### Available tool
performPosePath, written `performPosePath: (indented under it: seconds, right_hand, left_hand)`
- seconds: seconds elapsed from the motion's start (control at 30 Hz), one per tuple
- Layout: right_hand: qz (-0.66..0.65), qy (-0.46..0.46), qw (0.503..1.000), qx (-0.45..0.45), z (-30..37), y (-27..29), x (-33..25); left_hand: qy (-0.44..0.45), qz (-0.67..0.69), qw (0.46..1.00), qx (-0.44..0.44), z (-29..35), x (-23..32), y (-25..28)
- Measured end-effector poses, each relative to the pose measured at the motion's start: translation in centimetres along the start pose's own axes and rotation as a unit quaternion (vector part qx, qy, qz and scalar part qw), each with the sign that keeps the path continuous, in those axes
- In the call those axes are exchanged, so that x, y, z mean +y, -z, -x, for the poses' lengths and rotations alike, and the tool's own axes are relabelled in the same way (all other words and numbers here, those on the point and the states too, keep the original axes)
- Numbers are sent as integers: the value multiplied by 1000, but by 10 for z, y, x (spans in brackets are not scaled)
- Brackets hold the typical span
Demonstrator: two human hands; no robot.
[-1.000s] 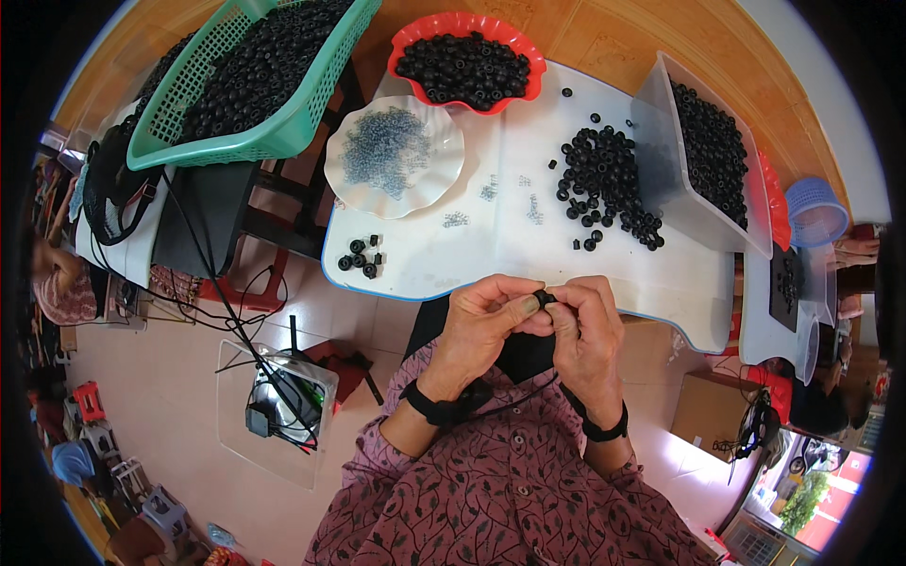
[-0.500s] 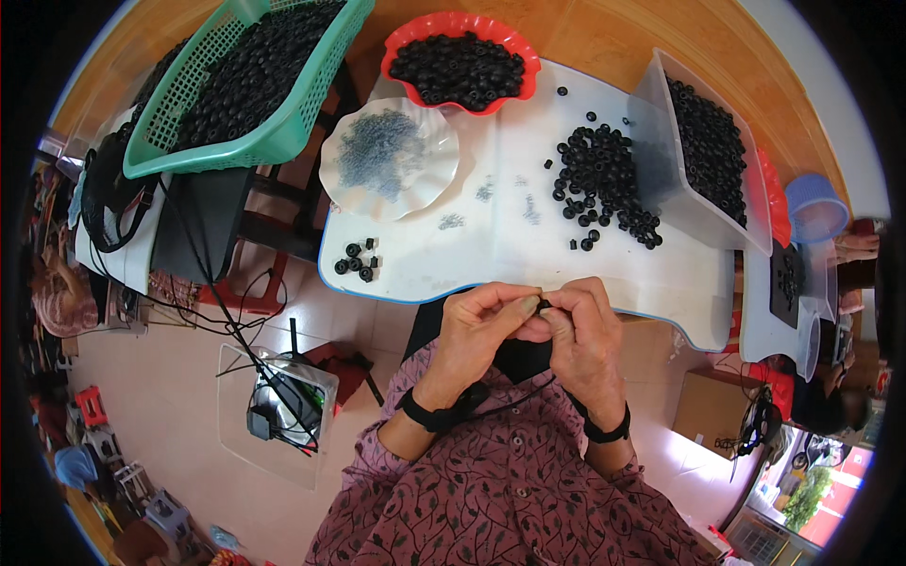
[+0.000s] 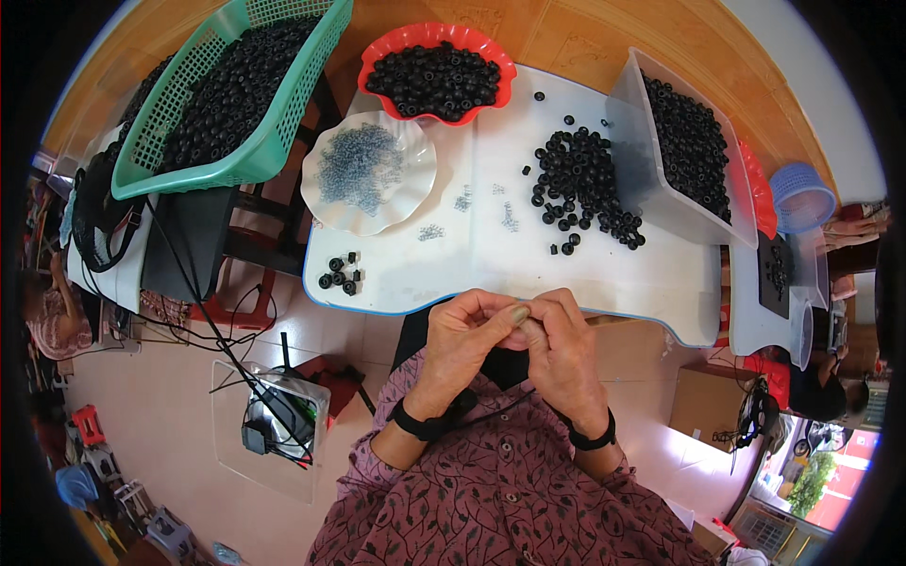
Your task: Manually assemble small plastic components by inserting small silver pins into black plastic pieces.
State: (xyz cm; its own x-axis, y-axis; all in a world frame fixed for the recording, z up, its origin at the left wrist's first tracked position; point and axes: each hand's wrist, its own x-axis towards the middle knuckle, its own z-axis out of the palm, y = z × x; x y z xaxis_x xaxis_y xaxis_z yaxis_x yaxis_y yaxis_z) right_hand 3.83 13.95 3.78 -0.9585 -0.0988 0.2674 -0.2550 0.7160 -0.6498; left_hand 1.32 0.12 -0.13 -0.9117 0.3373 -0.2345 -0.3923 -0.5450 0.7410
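Observation:
My left hand and my right hand meet at the fingertips, just over the near edge of the white table. Both are closed in a pinch, and their fingers cover whatever lies between them. Beyond them, to the right, lies a loose pile of small round black parts. A white wavy-rimmed plate at the left holds many tiny greyish, spring-like pieces. More of these lie in small clusters on the tabletop. A few black parts sit near the left corner.
A red scalloped bowl of black parts stands at the back. At the right is a translucent bin full of them. A green basket stands at the far left. Black cables hang at the left; a cardboard box stands on the floor.
A small black piece showed between my fingertips before; now the fingers hide it. My hands have drawn closer together, and the view has shifted slightly.

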Motion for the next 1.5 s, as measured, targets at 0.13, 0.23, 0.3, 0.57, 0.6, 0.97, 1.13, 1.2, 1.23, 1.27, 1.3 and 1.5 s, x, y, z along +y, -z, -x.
performPosePath:
  seconds: [0.13, 0.23, 0.3, 0.57, 0.6, 0.97, 1.13, 1.2, 1.23, 1.27, 1.3, 1.5]
  right_hand:
    - [-63, -28, 998, 0, 1, 3, 0]
    - [-215, -125, 968, 39, 9, -6, 7]
    - [-239, -148, 958, 57, 10, -9, 8]
    - [-165, -80, 979, 89, 4, -23, -3]
    - [-195, -94, 973, 80, 6, -27, 0]
    - [-301, -101, 948, 11, 10, -25, -3]
    - [-302, -63, 951, 17, 8, -24, -1]
    - [-294, -50, 954, 26, 5, -22, -1]
    - [-292, -48, 955, 29, 3, -20, -1]
    - [-277, -38, 959, 40, 2, -18, -1]
    - [-262, -25, 963, 51, 0, -18, -3]
    - [-193, 3, 980, 57, -10, -15, -3]
  left_hand:
    - [-4, -39, 999, -3, 0, -1, 1]
    - [-18, -45, 999, 2, -1, 0, -1]
    - [-18, -36, 999, -2, -1, -1, -2]
    - [-50, -34, 998, 1, -4, -8, 9]
    - [-47, -11, 999, -3, -2, -7, 8]
    - [-32, 136, 989, -53, -6, 2, 11]
    - [-26, 167, 983, -70, -5, 7, 13]
    - [-26, 162, 984, -71, -6, 6, 15]
    - [-25, 159, 984, -70, -8, 4, 16]
    - [-26, 158, 984, -74, -10, 2, 14]
    - [-33, 142, 987, -60, -9, 1, 14]
    - [-29, 82, 995, -42, -13, -3, 17]
